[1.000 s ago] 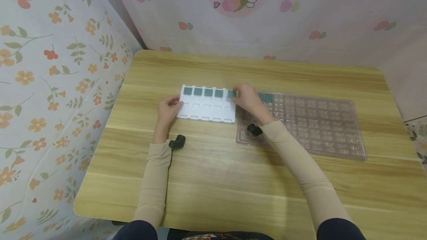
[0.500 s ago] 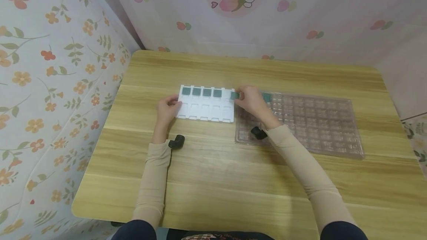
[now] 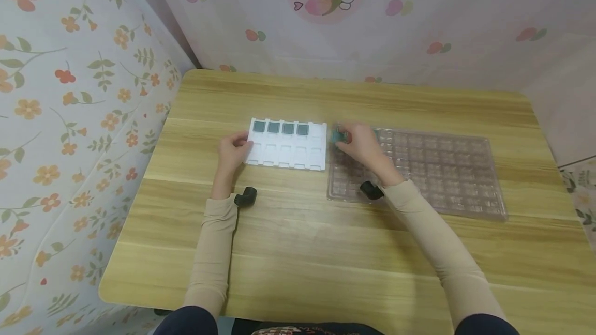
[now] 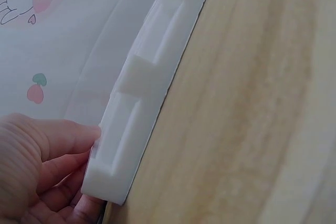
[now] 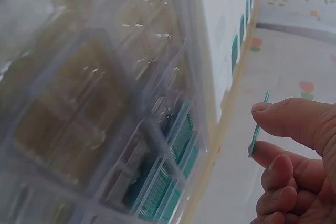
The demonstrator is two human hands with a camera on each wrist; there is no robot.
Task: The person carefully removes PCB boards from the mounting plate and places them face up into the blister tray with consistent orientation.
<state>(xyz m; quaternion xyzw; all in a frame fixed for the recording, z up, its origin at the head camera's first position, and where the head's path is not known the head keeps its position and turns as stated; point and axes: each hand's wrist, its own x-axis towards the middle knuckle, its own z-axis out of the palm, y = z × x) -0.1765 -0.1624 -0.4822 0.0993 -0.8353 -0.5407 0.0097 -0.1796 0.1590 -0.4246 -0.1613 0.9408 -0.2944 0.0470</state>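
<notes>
My right hand (image 3: 365, 146) pinches a thin green square chip (image 5: 258, 129) edge-on between thumb and fingertip, above the far left corner of the clear blister tray (image 3: 437, 174). The other fingers curl into the palm. More green chips (image 5: 176, 161) sit in that tray's compartments, partly hidden by the hand in the head view. My left hand (image 3: 234, 151) grips the left end of a white plastic tray (image 3: 286, 156), thumb against its side. Several green chips (image 3: 288, 128) fill the far row's pockets, except the rightmost; the near row's pockets hold nothing.
Both trays lie side by side on a wooden table (image 3: 298, 252), a narrow gap between them. A black wrist camera (image 3: 246, 197) juts from the left wrist, another black camera (image 3: 371, 190) from the right. Patterned curtains (image 3: 279, 19) hang behind and at the left.
My right hand has lifted a green chip from the white tray's rightmost far pocket and carried it right, over the clear tray. My left hand has stayed on the white tray.
</notes>
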